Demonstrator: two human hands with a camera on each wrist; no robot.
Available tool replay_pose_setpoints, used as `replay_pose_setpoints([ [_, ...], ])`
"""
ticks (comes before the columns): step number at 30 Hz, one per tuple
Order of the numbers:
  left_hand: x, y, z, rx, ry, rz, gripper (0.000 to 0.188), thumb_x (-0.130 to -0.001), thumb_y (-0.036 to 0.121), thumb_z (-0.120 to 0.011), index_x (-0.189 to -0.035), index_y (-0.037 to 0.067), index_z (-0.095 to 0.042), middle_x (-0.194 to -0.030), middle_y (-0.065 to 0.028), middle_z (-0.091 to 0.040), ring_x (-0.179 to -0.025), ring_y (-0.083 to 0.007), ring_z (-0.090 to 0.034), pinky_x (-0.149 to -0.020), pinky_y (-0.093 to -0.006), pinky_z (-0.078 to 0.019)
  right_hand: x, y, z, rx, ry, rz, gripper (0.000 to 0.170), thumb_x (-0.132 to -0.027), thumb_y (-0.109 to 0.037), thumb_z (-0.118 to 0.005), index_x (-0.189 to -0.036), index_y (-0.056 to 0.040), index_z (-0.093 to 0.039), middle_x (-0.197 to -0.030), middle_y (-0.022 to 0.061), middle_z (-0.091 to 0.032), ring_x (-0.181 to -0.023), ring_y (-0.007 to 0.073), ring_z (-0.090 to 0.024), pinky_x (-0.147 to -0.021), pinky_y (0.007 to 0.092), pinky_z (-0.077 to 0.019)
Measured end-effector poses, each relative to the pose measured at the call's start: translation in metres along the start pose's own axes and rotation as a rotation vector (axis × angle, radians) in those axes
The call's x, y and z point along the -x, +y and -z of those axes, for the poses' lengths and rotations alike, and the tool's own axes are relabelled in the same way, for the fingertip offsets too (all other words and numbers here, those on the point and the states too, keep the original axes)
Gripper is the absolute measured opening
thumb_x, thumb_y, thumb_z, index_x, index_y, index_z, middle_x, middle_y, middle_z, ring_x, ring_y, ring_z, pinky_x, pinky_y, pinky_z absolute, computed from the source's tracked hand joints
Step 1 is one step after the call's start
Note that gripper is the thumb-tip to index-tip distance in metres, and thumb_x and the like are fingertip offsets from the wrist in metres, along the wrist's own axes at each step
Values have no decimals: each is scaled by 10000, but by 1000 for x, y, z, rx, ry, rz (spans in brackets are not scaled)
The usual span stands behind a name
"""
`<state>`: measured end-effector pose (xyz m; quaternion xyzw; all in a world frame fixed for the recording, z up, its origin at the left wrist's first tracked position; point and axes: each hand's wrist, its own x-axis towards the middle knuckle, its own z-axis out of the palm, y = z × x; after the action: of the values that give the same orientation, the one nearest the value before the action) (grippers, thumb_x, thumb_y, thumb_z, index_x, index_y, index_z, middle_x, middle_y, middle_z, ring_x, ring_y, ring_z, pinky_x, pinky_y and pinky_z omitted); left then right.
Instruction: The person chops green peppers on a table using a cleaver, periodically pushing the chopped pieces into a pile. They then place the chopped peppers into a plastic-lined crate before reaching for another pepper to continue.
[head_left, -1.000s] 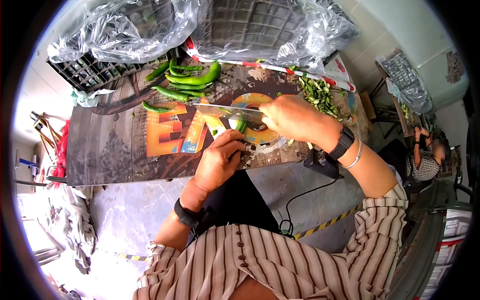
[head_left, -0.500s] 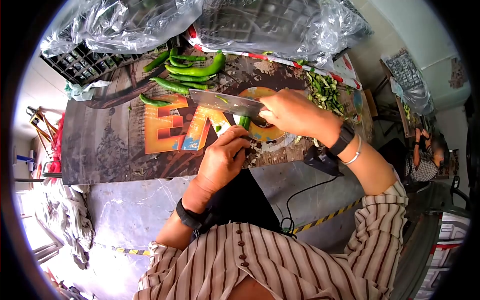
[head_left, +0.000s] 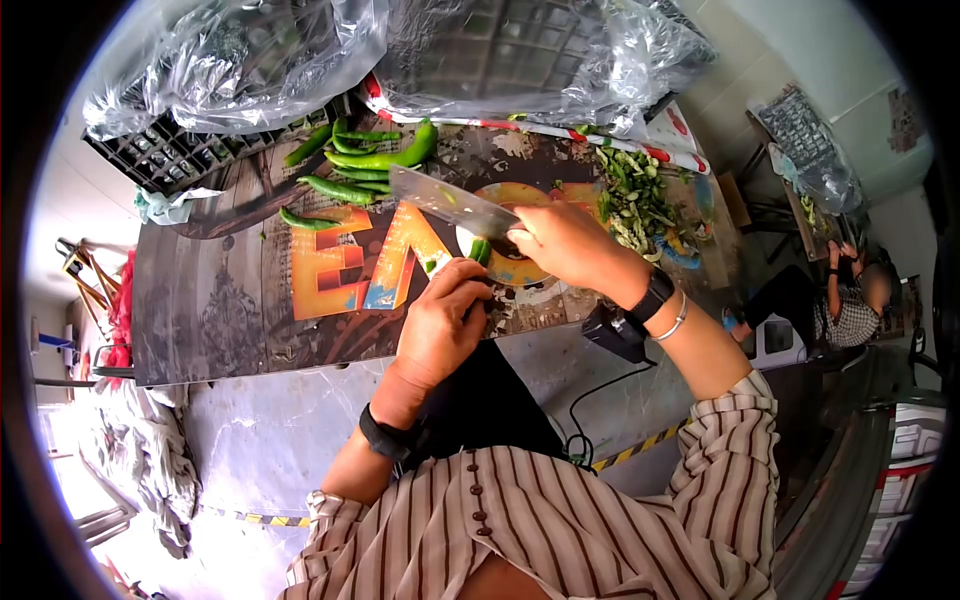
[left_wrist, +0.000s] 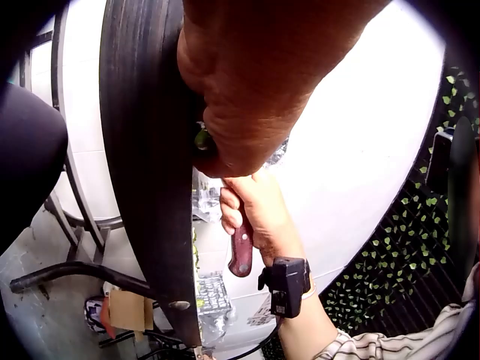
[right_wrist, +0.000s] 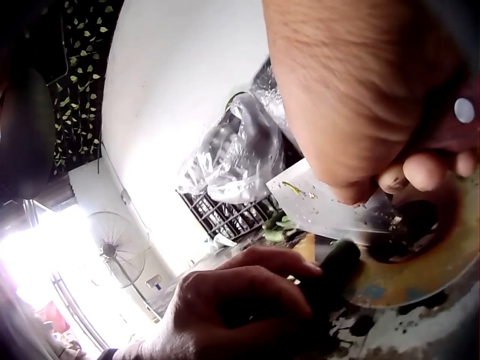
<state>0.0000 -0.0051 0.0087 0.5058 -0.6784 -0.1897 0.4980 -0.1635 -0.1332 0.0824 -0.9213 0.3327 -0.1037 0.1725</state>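
The right hand grips a cleaver by its dark red handle; the broad blade points left over the table, bits of green stuck to it. Below the blade, a green pepper piece stands at the fingertips of the left hand, whose curled fingers hold it against the table. In the right wrist view the blade is just beyond the dark green piece. Several whole green peppers lie at the table's back left. Cut pepper pieces are heaped to the right.
Plastic-covered black crates line the back edge of the printed table. A black device with a cable is at the front edge. Another seated person is at the far right. A fan stands left.
The cleaver's blade has tilted, its far end further back, and the right hand has shifted slightly left. The left hand stays by the pepper piece. The camera view has shifted a little.
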Motion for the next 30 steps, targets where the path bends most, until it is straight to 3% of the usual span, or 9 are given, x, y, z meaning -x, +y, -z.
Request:
replay_pose_setpoints([
  [3,1,-1,-1,-40,53,-64,160,-747,-69,-629,-891,1,-628,-1065,-112,-614,-1024,-309,-620,-872,-382,-514,24,22,15,33,36,-48,256,-908,-208,-574,-848,41,-583,-701,222,-583,-631,394,-586,-608,450,-458],
  [5,3,0,-2,-24,52,-10,158,-749,-63,-632,-894,1,-633,-1067,-112,-617,-1016,-312,-620,-870,-378,-514,47,46,26,-10,47,-181,237,-933,-197,-564,-897,38,-580,-608,144,-544,-502,273,-557,-525,401,-454],
  [7,2,1,-2,-43,74,-20,160,-753,-56,-630,-904,-4,-639,-1069,-114,-618,-1009,-316,-620,-869,-378,-514,69,49,38,-185,224,-386,243,-920,-200,-565,-859,34,-563,-632,168,-587,-528,293,-583,-533,402,-468],
  [8,2,2,-3,-69,94,-28,162,-757,-49,-629,-914,-8,-646,-1071,-116,-619,-1001,-321,-619,-868,-377,-514,78,47,46,-382,239,-623,233,-947,-207,-566,-898,21,-552,-608,68,-555,-452,157,-535,-430,340,-436],
  [11,4,-1,0,-8,36,44,220,-782,-50,-598,-978,-6,-688,-1124,-132,-627,-1029,-313,-632,-880,-360,-514,107,54,41,-600,425,-595,212,-959,-204,-571,-927,1,-527,-634,18,-531,-411,90,-490,-370,274,-399],
  [17,-10,-5,28,-42,-244,-9,359,-725,-84,-564,-1052,3,-681,-1237,-150,-599,-1145,-372,-568,-981,-405,-482,130,27,29,-875,397,-657,168,-971,-160,-557,-877,-34,-500,-646,14,-506,-439,88,-490,-391,262,-415],
  [19,-15,-8,32,-184,-296,-142,367,-731,-74,-583,-1069,26,-686,-1277,-131,-589,-1156,-352,-554,-984,-410,-472,131,23,22,-953,422,-656,173,-968,-156,-560,-868,-32,-493,-647,17,-504,-437,90,-489,-388,259,-412],
  [23,-16,-3,25,-375,-181,-185,389,-724,6,-691,-1107,72,-673,-1209,-97,-608,-1136,-303,-531,-979,-416,-435,134,17,8,-1064,384,-638,165,-971,-134,-548,-865,-28,-478,-653,24,-511,-440,92,-493,-381,262,-416],
  [30,-15,2,-1,-501,-73,-71,317,-764,130,-713,-1072,95,-649,-1046,-62,-634,-1032,-293,-555,-921,-411,-413,146,4,-12,-1084,309,-609,183,-980,-151,-554,-865,-26,-487,-661,19,-517,-453,89,-511,-390,259,-432],
])
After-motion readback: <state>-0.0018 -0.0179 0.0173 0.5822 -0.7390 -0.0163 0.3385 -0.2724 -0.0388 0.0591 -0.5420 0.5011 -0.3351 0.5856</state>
